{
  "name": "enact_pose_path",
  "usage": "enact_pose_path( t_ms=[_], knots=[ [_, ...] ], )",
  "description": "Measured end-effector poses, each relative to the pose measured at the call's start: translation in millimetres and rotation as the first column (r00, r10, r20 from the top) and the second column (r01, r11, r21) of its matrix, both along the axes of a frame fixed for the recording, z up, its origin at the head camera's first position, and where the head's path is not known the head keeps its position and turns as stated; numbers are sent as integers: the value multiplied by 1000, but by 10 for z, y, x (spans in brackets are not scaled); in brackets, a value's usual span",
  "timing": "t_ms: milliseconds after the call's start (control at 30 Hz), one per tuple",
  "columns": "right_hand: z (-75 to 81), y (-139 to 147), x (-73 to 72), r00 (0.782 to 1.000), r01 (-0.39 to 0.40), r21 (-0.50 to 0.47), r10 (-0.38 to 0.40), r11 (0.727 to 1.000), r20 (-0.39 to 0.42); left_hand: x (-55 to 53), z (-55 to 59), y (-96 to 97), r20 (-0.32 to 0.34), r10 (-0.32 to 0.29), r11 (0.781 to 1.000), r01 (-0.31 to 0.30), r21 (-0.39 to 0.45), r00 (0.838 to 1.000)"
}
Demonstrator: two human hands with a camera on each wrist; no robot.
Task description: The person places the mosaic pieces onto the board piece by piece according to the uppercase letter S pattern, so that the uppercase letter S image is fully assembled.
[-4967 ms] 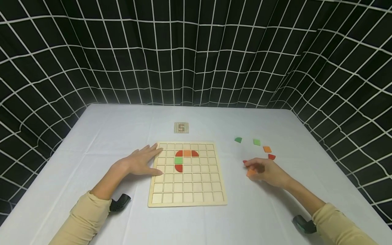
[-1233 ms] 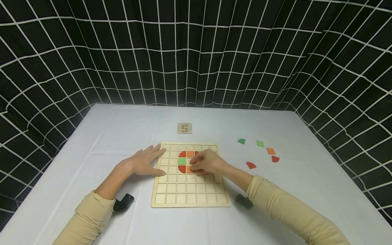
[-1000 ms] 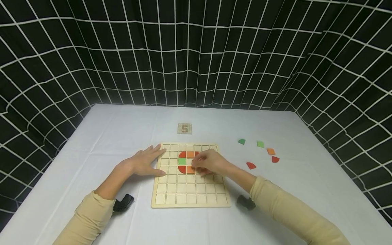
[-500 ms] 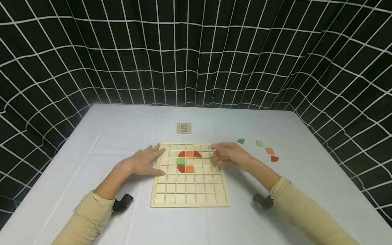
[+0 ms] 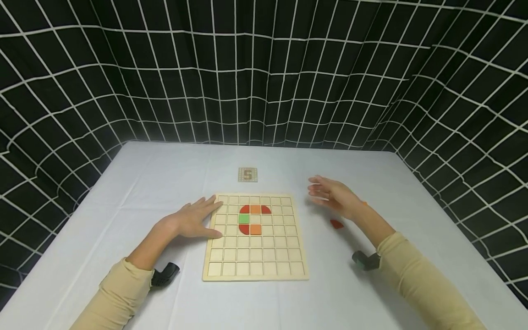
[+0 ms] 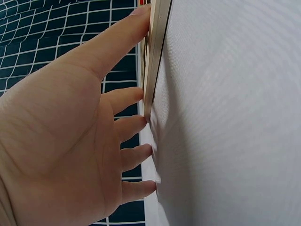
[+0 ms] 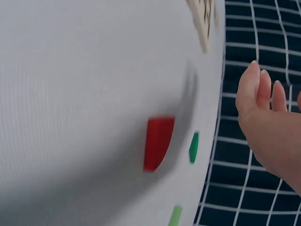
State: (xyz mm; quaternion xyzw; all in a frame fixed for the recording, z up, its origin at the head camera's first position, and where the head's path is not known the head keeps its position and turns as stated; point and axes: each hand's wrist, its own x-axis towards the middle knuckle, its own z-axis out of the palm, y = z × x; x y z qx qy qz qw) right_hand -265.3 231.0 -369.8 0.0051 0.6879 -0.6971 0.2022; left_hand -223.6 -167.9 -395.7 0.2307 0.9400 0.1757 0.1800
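A wooden grid board lies on the table, bearing red quarter-round tiles, two orange square tiles and one light green square tile. My left hand rests spread on the board's left edge; the left wrist view shows the thumb and index finger at its rim. My right hand hovers right of the board with loosely bent fingers and holds nothing. Under it, a loose red quarter-round tile lies on the cloth. In the right wrist view a dark green tile and a light green tile lie beyond.
Behind the board lies a small pattern card with an S-like figure. An orange tile peeks out behind the right wrist; the other loose tiles there are hidden in the head view. Black gridded curtains enclose the white table.
My right hand set an orange tile on the board beside the lower red one, let go, and moved right and back over the loose tiles. My left hand stays on the board's edge.
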Motion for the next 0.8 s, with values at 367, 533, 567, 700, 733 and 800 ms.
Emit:
enact_pose_path(
  t_ms=[367, 533, 567, 700, 733, 800],
  knots=[
    [-81, 274, -185, 993, 122, -48, -121, 991, 14, -8, -13, 5, -3, -10, 1000, 10, -3, 1000],
    [-95, 360, -249, 987, 159, 10, -159, 987, 33, -13, -13, 7, -6, -13, 1000, 13, -7, 1000],
    [-102, 378, -259, 987, 155, 19, -155, 988, 32, -13, -13, 4, -6, -13, 1000, 13, -9, 1000],
    [-142, 430, -287, 993, 117, 98, -117, 988, -4, -14, -15, 0, -9, -12, 1000, 11, -7, 1000],
    [-157, 441, -296, 994, 108, 114, -108, 988, -11, -13, -16, -1, -8, -10, 1000, 10, -5, 1000],
    [-190, 454, -310, 996, 83, 158, -78, 984, -34, -12, -23, -1, -7, -8, 1000, 8, -3, 1000]
  ],
)
